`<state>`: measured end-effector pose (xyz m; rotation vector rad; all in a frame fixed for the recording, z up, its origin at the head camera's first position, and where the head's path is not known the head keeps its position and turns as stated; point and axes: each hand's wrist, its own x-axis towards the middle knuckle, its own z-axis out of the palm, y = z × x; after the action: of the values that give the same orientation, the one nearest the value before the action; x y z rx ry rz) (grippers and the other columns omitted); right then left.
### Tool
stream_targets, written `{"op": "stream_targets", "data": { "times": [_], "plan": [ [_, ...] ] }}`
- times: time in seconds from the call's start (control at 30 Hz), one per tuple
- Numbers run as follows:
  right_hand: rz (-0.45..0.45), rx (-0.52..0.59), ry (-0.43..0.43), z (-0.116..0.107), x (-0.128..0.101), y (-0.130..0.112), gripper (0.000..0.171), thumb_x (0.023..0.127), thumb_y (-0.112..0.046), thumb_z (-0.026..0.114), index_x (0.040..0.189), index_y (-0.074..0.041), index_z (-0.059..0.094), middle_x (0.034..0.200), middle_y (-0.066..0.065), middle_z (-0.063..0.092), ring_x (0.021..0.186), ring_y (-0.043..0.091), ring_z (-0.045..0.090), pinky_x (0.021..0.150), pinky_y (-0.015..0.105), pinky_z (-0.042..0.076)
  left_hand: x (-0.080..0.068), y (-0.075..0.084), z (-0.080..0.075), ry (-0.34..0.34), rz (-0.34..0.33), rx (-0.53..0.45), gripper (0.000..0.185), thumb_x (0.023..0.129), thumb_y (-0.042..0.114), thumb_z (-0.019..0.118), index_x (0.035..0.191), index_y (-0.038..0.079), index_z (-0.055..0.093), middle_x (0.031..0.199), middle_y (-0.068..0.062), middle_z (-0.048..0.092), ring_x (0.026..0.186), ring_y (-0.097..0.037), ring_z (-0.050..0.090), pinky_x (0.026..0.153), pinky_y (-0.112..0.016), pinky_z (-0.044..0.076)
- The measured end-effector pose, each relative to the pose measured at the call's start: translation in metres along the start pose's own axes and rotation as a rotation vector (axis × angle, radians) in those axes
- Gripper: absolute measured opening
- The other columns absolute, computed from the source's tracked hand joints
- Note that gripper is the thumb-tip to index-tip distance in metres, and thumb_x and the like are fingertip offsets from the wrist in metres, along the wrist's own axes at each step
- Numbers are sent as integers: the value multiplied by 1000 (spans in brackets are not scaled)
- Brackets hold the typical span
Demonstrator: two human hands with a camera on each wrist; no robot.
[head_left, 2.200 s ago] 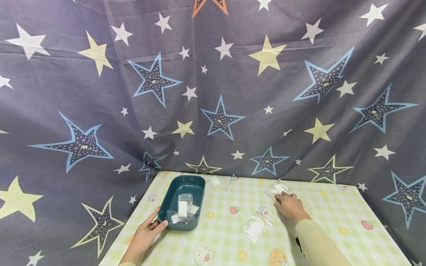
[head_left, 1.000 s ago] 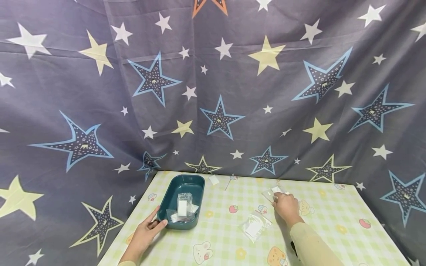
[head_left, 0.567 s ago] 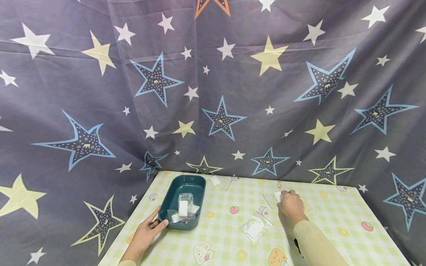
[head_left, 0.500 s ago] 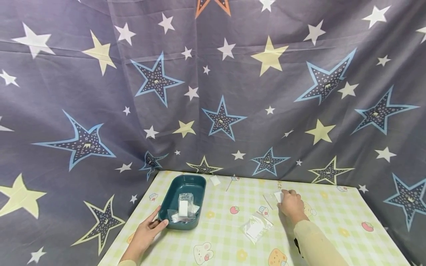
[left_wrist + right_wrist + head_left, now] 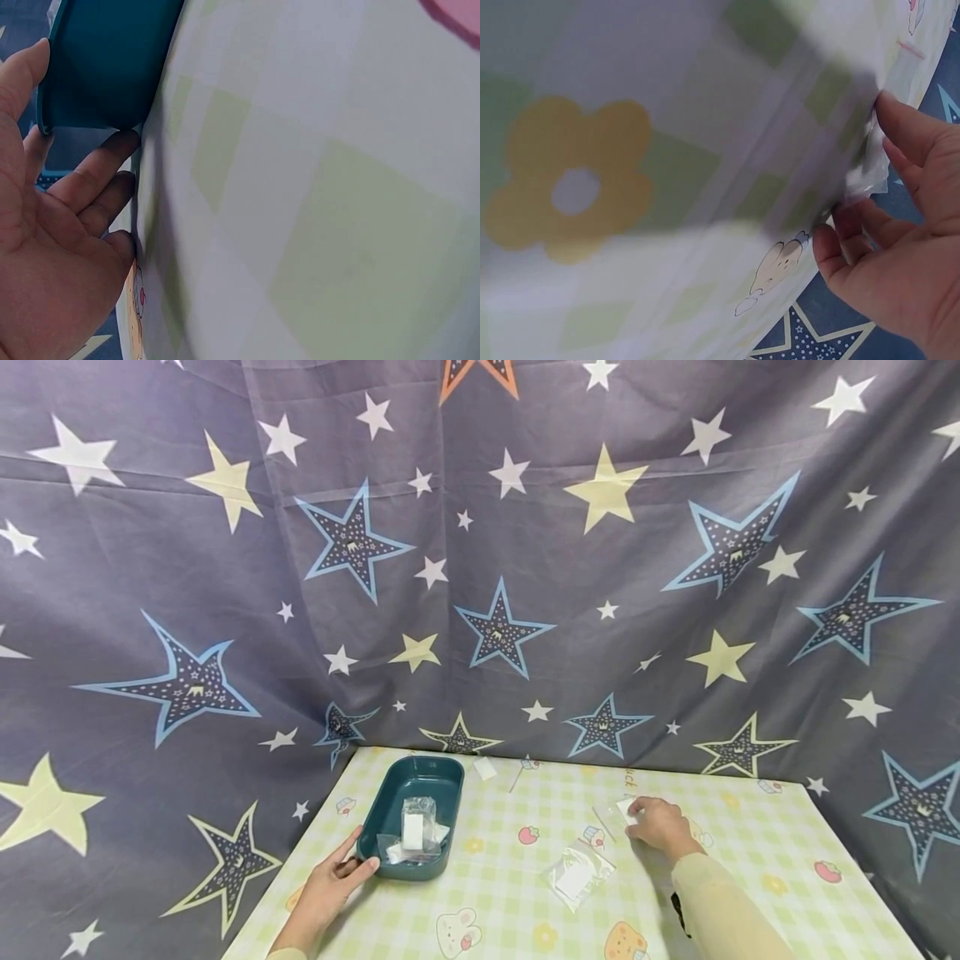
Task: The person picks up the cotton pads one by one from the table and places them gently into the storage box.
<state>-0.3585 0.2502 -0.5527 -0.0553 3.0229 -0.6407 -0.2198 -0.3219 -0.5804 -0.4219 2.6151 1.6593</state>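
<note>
At the left of the head view stands a teal plastic container [image 5: 411,870] with several clear bags [image 5: 414,829] holding white pieces inside. My left hand [image 5: 327,887] grips its near-left corner; in the left wrist view, the thumb lies at the rim of the container [image 5: 112,64] and the other fingers curl low by its side. Toward the back right, my right hand [image 5: 663,827] holds the right part of a clear zip bag [image 5: 603,818] with a white piece in it. The right wrist view has this bag [image 5: 868,171] between thumb and curled fingers, flat near the tabletop.
Another clear zip bag [image 5: 573,875] with a white piece lies nearer, left of my right forearm. A small white square [image 5: 484,767] rests by the container's far right corner. The checked tablecloth [image 5: 510,893] ends at a star-patterned curtain [image 5: 510,543].
My right hand has shifted slightly about the zip bag, its fingers now turned more to the left. The bag has moved a little and lies flatter. The left hand and container stay put.
</note>
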Motion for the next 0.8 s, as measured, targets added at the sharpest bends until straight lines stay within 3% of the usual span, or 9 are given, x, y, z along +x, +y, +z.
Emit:
{"op": "stream_targets", "data": {
  "times": [0.2, 0.43, 0.8],
  "plan": [
    [-15, 48, 13, -3, -4, 0, 32, 83, -20, 88, 109, -7, 77, 122, 24, 75, 110, 48, 69, 97, 64, 56, 0, 1, 0, -1, 2, -3, 88, 97, 54, 77, 170, 30, 34, 154, -36, 51, 148, -47, 50, 111, -55, 56],
    [-25, 152, 71, -1, -10, 5, 49, 81, -13, 89, 122, 8, 73, 124, 30, 74, 119, 53, 67, 106, 63, 53, -2, 2, 1, 8, 4, 14, 87, 97, 53, 77, 169, 30, 35, 153, -32, 55, 148, -44, 51, 110, -53, 57],
    [140, 393, 102, -2, -20, 20, 53, 93, -14, 79, 138, 11, 65, 139, 36, 64, 129, 53, 60, 100, 55, 59, 0, -2, 1, 3, 6, -9, 88, 96, 55, 78, 169, 31, 35, 153, -36, 53, 147, -47, 51, 110, -55, 56]
  ]
}}
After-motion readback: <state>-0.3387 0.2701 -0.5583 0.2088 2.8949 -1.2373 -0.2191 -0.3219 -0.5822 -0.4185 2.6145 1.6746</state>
